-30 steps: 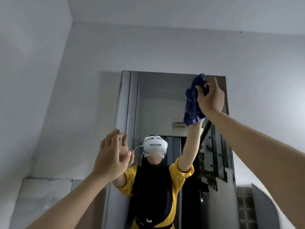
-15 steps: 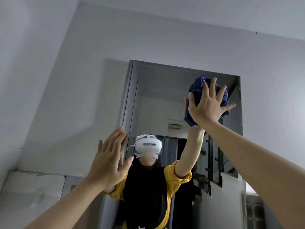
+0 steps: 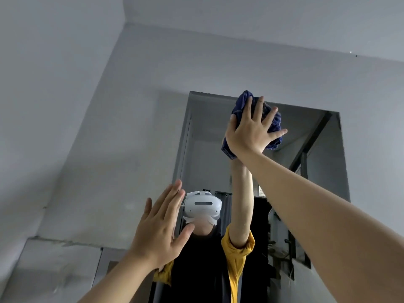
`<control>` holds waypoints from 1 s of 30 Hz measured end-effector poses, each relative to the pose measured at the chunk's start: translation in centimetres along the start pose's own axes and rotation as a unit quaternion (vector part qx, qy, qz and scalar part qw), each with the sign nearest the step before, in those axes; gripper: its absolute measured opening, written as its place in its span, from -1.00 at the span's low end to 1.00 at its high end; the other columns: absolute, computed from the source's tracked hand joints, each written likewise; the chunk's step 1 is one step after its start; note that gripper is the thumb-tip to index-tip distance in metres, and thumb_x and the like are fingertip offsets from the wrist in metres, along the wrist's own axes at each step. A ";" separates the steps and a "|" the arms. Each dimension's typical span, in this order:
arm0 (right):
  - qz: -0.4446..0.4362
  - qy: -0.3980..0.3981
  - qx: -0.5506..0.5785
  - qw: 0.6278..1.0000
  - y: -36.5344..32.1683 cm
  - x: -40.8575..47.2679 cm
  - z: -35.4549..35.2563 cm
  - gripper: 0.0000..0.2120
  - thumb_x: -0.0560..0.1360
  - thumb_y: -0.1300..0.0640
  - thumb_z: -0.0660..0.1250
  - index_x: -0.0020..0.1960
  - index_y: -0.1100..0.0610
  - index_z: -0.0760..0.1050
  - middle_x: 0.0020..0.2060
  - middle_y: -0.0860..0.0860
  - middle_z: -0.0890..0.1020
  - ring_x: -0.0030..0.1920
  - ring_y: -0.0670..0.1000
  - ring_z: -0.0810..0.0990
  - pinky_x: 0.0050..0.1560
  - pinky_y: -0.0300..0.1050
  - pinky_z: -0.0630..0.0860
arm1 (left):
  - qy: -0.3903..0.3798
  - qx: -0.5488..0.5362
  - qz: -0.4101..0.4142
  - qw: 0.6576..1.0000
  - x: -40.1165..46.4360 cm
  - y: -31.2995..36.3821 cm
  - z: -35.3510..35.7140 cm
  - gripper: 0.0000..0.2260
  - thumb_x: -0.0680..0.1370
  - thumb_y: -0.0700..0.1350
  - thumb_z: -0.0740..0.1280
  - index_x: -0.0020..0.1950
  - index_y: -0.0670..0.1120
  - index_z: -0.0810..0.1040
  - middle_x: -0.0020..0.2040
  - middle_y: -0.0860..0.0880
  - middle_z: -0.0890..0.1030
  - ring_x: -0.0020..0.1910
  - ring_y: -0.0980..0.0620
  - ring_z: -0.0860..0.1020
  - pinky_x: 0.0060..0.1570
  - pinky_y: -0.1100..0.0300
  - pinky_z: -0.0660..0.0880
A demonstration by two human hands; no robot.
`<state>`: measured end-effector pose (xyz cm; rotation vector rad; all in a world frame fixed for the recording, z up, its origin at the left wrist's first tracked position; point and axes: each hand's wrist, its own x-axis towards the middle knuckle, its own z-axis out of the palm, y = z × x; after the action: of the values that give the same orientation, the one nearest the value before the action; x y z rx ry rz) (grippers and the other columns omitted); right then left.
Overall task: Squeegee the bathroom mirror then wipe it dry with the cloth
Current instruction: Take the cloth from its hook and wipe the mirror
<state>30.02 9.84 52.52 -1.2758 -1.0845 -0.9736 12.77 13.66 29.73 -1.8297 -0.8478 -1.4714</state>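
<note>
The right hand [image 3: 249, 136] pressed a bunched dark blue cloth [image 3: 271, 119] flat against the mirror [image 3: 317, 149], just below the mirror's top edge and a little left of its middle. Its fingers [image 3: 259, 108] were spread wide and fanned up and to the right over the wad, pinning it to the glass by palm pressure rather than closing round it; a fold of the cloth hung out below the heel of the hand.

The left hand [image 3: 159, 228] was raised lower and to the left, at the mirror's left edge, open and flat with the fingers together and holding nothing. Whether it actually touched the glass could not be told. No squeegee was in view.

From the cloth, the unwiped glass lay mostly downward and to the right: the mirror's long axis ran top to bottom, and the cloth sat close to its upper end. By that layout the drying step appeared under way, and the right hand was plainly the one placed to carry it, with strokes likely to run across the top and then down.
</note>
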 end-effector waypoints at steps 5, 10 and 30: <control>-0.043 -0.001 0.010 0.999 -3.8 -0.8 0.8 -0.43 0.60 -0.15 -0.03 0.56 -0.04 -0.04 0.57 -0.03 -0.02 0.54 0.24 -0.14 0.30 0.57 -0.15 | -0.007 0.001 0.008 1.000 -0.1 -0.2 0.2 -0.36 0.54 0.18 0.14 0.53 -0.03 0.05 0.57 0.05 -0.02 0.54 0.06 0.00 0.41 -0.14 0.08; -0.119 -0.001 0.040 0.992 -7.5 -2.3 1.7 -0.44 0.59 -0.09 0.04 0.55 -0.03 0.03 0.57 -0.01 0.05 0.54 0.24 -0.11 0.32 0.54 -0.15 | -0.013 -0.006 0.010 1.000 -0.2 -0.3 0.2 -0.38 0.55 0.18 0.12 0.54 0.03 -0.01 0.58 0.08 -0.06 0.54 0.07 -0.04 0.43 -0.09 0.04; -0.328 0.008 0.033 0.944 7.9 -2.5 -1.2 -0.48 0.51 -0.15 0.17 0.44 -0.07 0.33 0.47 -0.07 0.34 0.50 0.15 0.20 0.31 0.49 0.05 | -0.013 0.043 0.001 0.999 -0.6 0.1 0.1 -0.38 0.56 0.24 -0.03 0.53 -0.06 0.05 0.58 0.00 0.00 0.54 0.01 0.01 0.41 -0.11 0.10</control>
<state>37.22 9.06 48.29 -0.8487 -1.5611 -1.4186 12.81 13.61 29.15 -1.7894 -0.9074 -1.3899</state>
